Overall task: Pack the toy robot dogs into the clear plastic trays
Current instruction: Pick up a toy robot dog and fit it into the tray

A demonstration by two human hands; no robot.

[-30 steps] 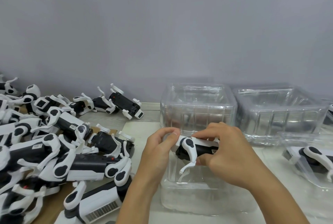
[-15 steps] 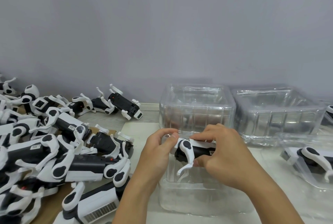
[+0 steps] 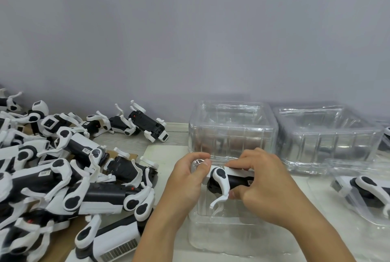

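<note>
Both hands curled on one toy robot dog (image 3: 230, 179) over near clear tray (image 3: 221, 238): left hand (image 3: 185, 179) grips its head end, right hand (image 3: 266, 183) its body.

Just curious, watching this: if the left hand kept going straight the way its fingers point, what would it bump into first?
The left hand points up and right, toward the wall. Past the toy dog it already grips, it would likely meet the clear tray standing just behind, though depth is hard to judge here.

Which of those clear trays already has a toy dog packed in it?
The low clear tray at the far right: a toy dog lies inside. The two tall trays behind look empty.
</note>
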